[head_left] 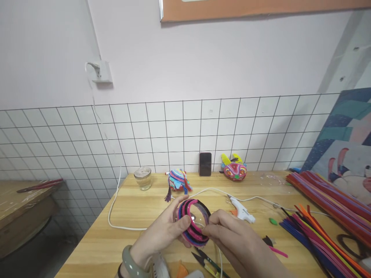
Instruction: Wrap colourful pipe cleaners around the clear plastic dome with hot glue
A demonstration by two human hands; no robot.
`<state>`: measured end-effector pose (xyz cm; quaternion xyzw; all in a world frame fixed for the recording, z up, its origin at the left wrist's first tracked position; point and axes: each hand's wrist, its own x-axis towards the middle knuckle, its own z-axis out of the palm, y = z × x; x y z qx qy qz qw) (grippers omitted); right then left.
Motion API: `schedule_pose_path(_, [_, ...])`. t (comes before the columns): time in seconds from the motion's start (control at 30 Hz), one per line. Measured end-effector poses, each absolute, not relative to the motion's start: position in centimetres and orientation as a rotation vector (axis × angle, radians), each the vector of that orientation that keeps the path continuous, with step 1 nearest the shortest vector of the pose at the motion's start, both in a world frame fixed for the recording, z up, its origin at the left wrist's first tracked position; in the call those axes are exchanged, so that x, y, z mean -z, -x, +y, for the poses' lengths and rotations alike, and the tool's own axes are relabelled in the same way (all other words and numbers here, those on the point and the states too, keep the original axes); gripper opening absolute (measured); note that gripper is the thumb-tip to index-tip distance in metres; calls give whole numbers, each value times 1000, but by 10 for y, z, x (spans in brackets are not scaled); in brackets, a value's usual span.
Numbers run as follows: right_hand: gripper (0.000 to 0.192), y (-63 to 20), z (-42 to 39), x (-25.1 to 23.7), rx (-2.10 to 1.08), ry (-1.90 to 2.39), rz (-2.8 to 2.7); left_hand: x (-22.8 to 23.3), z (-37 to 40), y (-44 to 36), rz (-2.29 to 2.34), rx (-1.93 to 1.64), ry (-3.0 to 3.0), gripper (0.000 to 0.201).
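Note:
Both hands hold a ring (193, 221) wound from pink, black and blue pipe cleaners, just above the wooden table (133, 216). My left hand (162, 233) grips its left side with thumb on the rim; a green bangle sits on that wrist. My right hand (232, 239) pinches the ring's lower right edge. A white glue gun (242, 211) lies just right of the ring, its cord trailing left across the table.
Bundles of coloured pipe cleaners (321, 216) cover the table's right side. Small snips (207, 264) lie by the front edge. At the back stand a glass jar (143, 178), a colourful craft piece (178, 180), a phone (205, 163) and a colourful mask (233, 169). A lower table (20, 208) stands left.

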<state>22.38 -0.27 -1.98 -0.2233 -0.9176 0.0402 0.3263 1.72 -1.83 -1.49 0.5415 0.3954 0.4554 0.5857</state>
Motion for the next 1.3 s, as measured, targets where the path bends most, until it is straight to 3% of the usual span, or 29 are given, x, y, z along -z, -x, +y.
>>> schedule_pose_path(0.1, [34,-223,-3,18,-14,603,-2402,17,-18,-20,914,-1052,-1300,79])
schedule_pose_path(0.27, [35,-220,-3,18,36,631,-2417,18,-17,-25,901,-1058,-1314,58])
schedule_pose_path(0.47, [20,-222,-1,21,-176,580,-2301,18,-18,-23,872,-1039,-1259,55])
schedule_pose_path(0.7, [21,-223,-1,20,-255,556,-2292,17,-18,-21,853,-1004,-1305,53])
schedule_pose_path(0.87, [35,-223,-2,21,-129,576,-2390,16,-18,-20,904,-978,-1299,50])
schedule_pose_path(1.3, [23,-225,-1,21,159,550,-2389,20,-16,-22,883,-1047,-1311,56])
